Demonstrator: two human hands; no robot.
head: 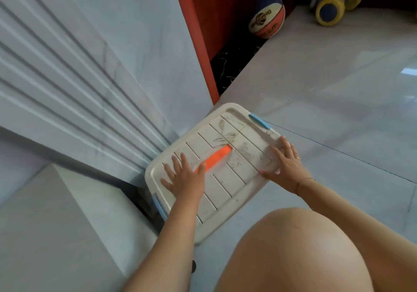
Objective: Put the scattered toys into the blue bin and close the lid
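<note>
Cream plastic lid (225,156) on floor (338,111) against wall (112,66), bin hidden beneath | left hand (182,176), right hand (286,165): flat, spread, pressing, gripping nothing | step: closing | next: probably clip blue latches (259,121).

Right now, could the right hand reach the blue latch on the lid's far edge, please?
Probably yes. The right hand lies flat on the lid near that edge, the latch sits a little beyond it, and nothing lies between them.

Cream ribbed lid (228,156) with orange handle (216,157), lying flat on the bin, blue latches (259,121) at two ends
</note>
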